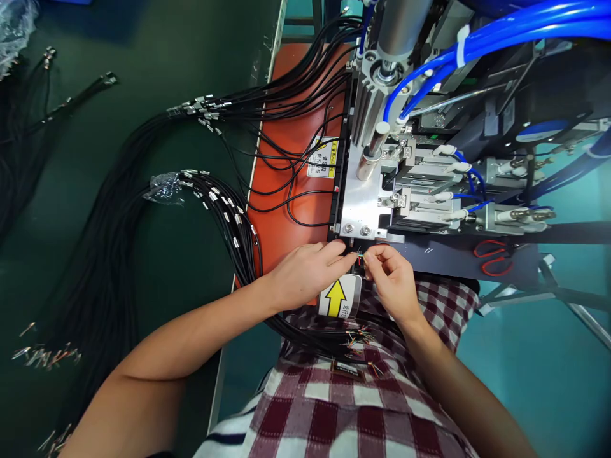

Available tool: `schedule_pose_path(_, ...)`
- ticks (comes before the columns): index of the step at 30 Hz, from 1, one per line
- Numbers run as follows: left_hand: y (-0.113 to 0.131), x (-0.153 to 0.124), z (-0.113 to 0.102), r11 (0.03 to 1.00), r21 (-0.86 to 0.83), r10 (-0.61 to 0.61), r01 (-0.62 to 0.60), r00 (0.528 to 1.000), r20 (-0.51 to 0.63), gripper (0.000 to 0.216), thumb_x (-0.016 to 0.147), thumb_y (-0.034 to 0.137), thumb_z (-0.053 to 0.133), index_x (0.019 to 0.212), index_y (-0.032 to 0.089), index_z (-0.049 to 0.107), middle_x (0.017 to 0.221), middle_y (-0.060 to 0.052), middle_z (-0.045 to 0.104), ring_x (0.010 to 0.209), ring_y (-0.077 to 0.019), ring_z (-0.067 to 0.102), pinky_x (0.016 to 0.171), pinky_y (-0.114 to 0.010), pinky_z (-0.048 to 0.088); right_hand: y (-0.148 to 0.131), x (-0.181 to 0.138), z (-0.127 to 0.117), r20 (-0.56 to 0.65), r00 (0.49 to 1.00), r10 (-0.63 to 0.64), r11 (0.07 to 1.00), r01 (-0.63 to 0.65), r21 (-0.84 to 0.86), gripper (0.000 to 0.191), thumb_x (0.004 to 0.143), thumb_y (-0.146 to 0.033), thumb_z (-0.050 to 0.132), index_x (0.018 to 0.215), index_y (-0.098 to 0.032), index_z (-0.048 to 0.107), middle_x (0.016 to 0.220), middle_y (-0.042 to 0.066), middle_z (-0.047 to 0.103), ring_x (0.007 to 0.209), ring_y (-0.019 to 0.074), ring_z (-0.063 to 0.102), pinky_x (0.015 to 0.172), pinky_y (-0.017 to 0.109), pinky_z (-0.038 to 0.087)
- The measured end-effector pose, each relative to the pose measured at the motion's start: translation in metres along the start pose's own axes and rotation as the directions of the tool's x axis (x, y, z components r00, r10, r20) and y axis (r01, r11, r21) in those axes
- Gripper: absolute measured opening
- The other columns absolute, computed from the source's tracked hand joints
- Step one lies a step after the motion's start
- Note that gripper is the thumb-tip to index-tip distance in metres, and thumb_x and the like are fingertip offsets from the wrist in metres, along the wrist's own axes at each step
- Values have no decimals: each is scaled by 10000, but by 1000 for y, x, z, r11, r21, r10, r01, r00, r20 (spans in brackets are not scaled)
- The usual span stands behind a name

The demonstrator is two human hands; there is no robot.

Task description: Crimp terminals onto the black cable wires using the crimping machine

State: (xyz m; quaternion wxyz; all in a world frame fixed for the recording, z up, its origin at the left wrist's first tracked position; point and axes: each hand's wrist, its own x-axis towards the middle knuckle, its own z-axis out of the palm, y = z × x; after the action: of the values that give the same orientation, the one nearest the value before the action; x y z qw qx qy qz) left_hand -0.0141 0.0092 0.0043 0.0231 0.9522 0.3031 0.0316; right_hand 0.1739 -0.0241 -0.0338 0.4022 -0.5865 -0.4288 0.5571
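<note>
My left hand (315, 270) is closed at the front corner of the machine, its fingertips at the end of a cable whose sheath is mostly hidden under them. Thin coloured wires (360, 257) fan out between my two hands, red and green among them. With thumb and forefinger my right hand (394, 277) pinches a wire. Below the hands, a bundle of black cables (310, 340) with stripped, coloured ends lies across my checked apron (324, 413). Just under my fingertips is a label with a yellow arrow (336, 299).
The machine (360, 197) has metal cylinders and blue air hoses (525, 25). Several black cables run into its edge over an orange-red plate (286, 222) with a warning label. Large cable bundles (109, 210) lie on the dark green table (191, 51) to the left.
</note>
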Motion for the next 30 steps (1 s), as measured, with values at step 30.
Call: schedule_pose_path(30,1,2,-3,999,-37,24,-25,1000,-16,357,858,123,421,1203,107,511,814,-60,563,618,-153,527,533,-255,428,0,-3,0,-19,999,-25,999,25,-34,135,854,-298,585,780,-185,579,624,-26,515,550,117,459,527,252,381)
